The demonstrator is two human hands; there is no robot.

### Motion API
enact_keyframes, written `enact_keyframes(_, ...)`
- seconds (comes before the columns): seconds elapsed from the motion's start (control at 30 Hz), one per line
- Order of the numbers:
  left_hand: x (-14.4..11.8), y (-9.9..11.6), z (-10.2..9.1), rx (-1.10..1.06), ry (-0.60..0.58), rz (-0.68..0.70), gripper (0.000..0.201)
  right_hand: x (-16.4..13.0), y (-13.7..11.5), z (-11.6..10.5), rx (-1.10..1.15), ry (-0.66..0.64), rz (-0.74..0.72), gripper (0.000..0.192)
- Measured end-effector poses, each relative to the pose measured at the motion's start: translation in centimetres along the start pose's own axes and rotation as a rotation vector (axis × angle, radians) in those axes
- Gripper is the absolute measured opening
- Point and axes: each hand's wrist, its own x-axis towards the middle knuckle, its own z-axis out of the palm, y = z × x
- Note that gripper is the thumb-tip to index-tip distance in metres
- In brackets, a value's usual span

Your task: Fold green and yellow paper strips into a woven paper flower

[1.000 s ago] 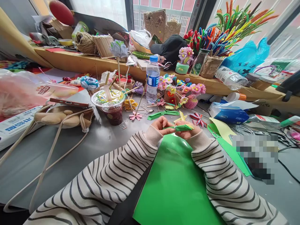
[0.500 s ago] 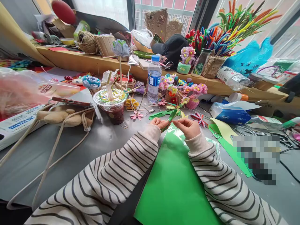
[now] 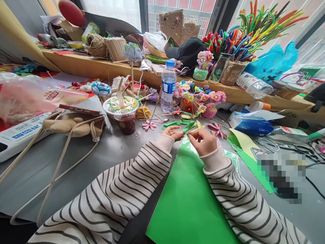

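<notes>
Both of my hands pinch a small folded green paper piece (image 3: 188, 127) over the grey table. My left hand (image 3: 172, 132) grips its lower left end. My right hand (image 3: 204, 140) holds the other end with thumb and fingers closed. A large sheet of green paper (image 3: 189, 200) lies under my forearms, which wear striped sleeves. Just beyond my fingers lie more folded green paper bits (image 3: 175, 123) and a pink paper flower (image 3: 149, 125).
A sealed drink cup (image 3: 122, 113) and water bottle (image 3: 168, 84) stand ahead. A bag with long straps (image 3: 73, 124) and phone lie left. Pink flower baskets (image 3: 200, 100), tissue pack (image 3: 250, 125) and scissors (image 3: 235, 146) lie to the right. A cluttered wooden ledge (image 3: 101, 69) runs behind.
The green piece, held flat across both hands a second ago, now tilts up to the right. My hands moved slightly apart and the right wrist turned.
</notes>
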Motion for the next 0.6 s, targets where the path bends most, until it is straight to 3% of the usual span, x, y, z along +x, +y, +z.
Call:
enact_keyframes(0.23,-0.26,-0.42,0.08,0.158,0.090,0.188,0.031,-0.71,-0.85,0.29,-0.513,0.061,-0.450,0.024)
enact_keyframes(0.37,-0.48,-0.64,0.25,0.334,0.124,0.343,0.031,-0.82,-0.88,0.52,-0.662,0.088,-0.556,0.029)
enact_keyframes(0.6,-0.85,-0.73,-0.13,0.842,0.046,0.671,0.019,-0.58,-0.79,0.58,-0.756,0.121,-0.658,0.029)
